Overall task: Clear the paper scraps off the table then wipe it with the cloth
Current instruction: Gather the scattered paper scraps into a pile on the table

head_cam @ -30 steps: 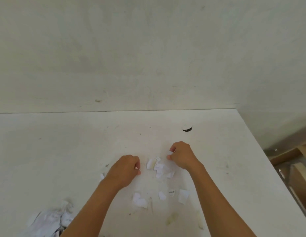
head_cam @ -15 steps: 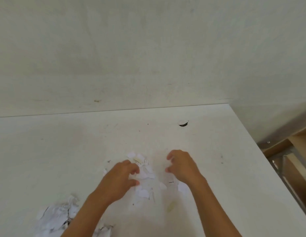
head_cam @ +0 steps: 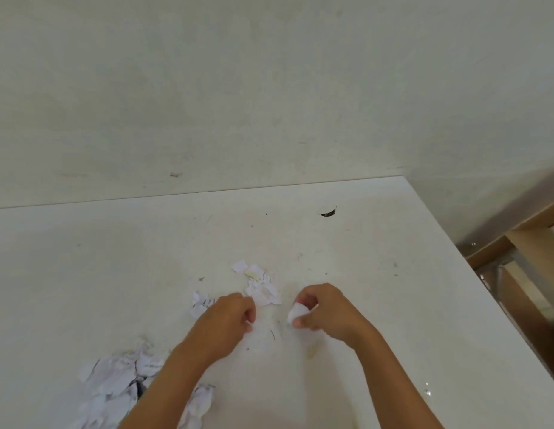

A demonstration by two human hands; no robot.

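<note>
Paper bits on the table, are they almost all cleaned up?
Not yet. Many scraps sit heaped in a pile at the near left. The right hand pinches one scrap; the left hand is curled, contents unclear. Loose scraps lie on the table, no cloth is in view, so wiping is left.

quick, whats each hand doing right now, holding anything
Left hand: fingers curled, cannot tell if it holds anything.
Right hand: closed, pinching a white paper scrap.
</note>
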